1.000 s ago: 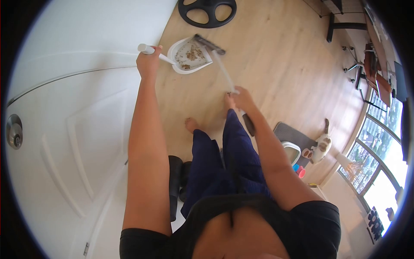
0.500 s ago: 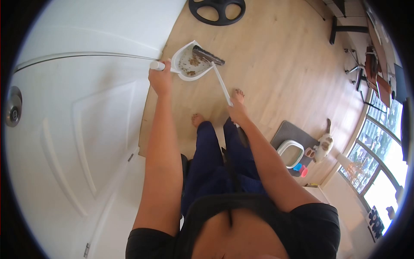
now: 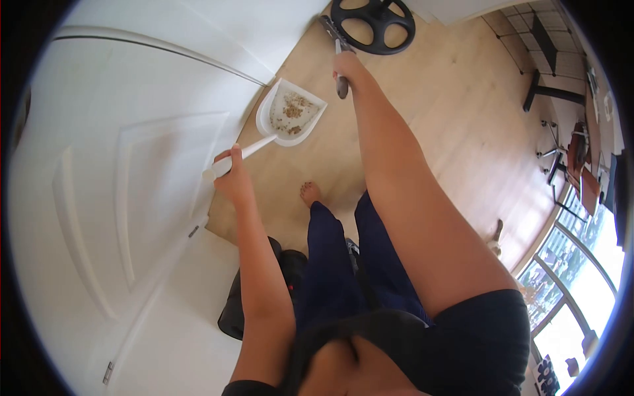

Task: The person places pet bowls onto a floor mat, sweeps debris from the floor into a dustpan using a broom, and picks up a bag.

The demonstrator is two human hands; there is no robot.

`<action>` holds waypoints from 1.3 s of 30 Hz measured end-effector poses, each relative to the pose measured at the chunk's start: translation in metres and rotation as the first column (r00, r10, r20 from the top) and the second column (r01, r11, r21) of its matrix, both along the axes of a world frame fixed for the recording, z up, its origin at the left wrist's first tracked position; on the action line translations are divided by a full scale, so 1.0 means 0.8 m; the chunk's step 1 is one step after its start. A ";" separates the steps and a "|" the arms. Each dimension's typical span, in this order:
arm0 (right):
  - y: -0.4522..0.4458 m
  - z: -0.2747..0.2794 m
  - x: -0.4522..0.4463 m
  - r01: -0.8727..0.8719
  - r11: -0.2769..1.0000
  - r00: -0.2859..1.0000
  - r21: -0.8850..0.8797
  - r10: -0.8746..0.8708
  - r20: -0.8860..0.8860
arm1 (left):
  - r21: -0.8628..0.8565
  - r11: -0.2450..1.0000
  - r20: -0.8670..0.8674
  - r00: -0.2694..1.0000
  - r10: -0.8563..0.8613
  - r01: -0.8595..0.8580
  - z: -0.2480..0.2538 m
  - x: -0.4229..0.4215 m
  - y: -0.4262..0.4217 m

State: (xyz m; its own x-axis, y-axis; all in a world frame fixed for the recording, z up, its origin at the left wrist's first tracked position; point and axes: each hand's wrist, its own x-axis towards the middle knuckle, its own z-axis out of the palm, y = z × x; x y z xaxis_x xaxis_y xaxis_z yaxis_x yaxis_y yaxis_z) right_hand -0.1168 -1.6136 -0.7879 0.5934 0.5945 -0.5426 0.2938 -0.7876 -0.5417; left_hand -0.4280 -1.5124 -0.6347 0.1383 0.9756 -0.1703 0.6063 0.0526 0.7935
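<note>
My left hand (image 3: 233,177) is closed around the white handle of a dustpan (image 3: 266,119) beside the white door. The pan lies at floor level, its opening toward the upper right, with brown crumbs and debris (image 3: 294,105) in it. My right hand (image 3: 349,68) reaches far forward, wrapped around the handle of a hand brush (image 3: 330,30). The brush's dark bristles are near the wall and the left edge of a black round base (image 3: 373,42). A grey grip end sticks out below that hand.
A white panelled door (image 3: 158,171) stands along the left. Black rolled-up items (image 3: 232,310) are by my legs. At the right are a table leg (image 3: 555,96), chair parts and windows (image 3: 574,264). A cat (image 3: 495,244) is partly hidden behind my right arm.
My right hand has carried the brush from the dustpan forward to the black base. My left hand has come lower in view, and the dustpan has turned toward the upper right.
</note>
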 end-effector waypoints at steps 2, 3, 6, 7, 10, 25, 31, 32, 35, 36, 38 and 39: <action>0.032 0.033 0.022 -0.276 0.895 0.949 -0.349 0.313 0.051 | 0.022 1.000 -0.009 1.000 0.007 -0.007 -0.010 0.007 -0.002; 0.032 0.038 0.022 -0.283 0.894 0.947 -0.348 0.317 0.045 | 0.009 1.000 -0.021 1.000 0.021 -0.021 -0.013 0.013 -0.004; 0.011 0.047 -0.004 -0.454 0.757 0.822 -0.471 0.559 0.106 | -0.011 0.999 -0.036 0.998 0.045 -0.045 -0.018 0.022 0.001; -0.002 0.035 -0.016 -0.369 0.810 0.892 -0.457 0.446 0.071 | -0.015 0.999 -0.036 0.998 0.051 -0.052 -0.020 0.026 0.003; -0.055 0.051 -0.081 -0.177 0.911 0.979 -0.372 0.201 0.029 | -0.004 0.999 -0.076 0.996 0.053 -0.054 -0.016 0.040 0.007; -0.086 0.105 -0.127 0.080 0.939 0.988 -0.333 -0.117 -0.095 | -0.070 0.970 -0.256 0.936 -0.242 0.231 -0.024 0.003 0.031; -0.116 0.122 -0.236 -0.135 0.926 0.987 -0.352 0.156 0.031 | -0.159 0.956 -0.232 0.932 -0.279 0.247 -0.011 0.002 0.040; -0.132 0.138 -0.245 -0.170 0.923 0.982 -0.344 0.187 0.018 | -0.159 0.954 -0.228 0.931 -0.286 0.254 -0.011 0.002 0.041; -0.169 0.175 -0.260 -0.218 0.930 0.972 -0.297 0.233 0.016 | -0.077 0.950 -0.252 0.916 -0.312 0.303 -0.025 -0.003 0.046; -0.181 0.186 -0.272 -0.168 0.930 0.985 -0.328 0.171 -0.020 | -0.092 0.954 -0.199 0.934 -0.298 0.285 -0.033 -0.015 0.044; -0.192 0.201 -0.260 -0.107 0.927 0.994 -0.361 0.094 -0.053 | -0.110 0.954 -0.143 0.945 -0.294 0.280 -0.028 -0.014 0.037; -0.195 0.198 -0.246 -0.082 0.936 0.995 -0.342 0.095 0.022 | -0.080 0.947 -0.177 0.930 -0.321 0.312 -0.027 -0.014 0.033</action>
State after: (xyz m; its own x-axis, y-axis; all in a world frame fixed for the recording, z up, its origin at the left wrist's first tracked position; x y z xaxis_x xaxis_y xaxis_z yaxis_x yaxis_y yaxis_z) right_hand -0.3136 -1.7694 -0.6294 0.5708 0.4295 -0.6998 0.3860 -0.8926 -0.2330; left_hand -0.4394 -1.4861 -0.6559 0.3997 0.8761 -0.2697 0.7337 -0.1295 0.6670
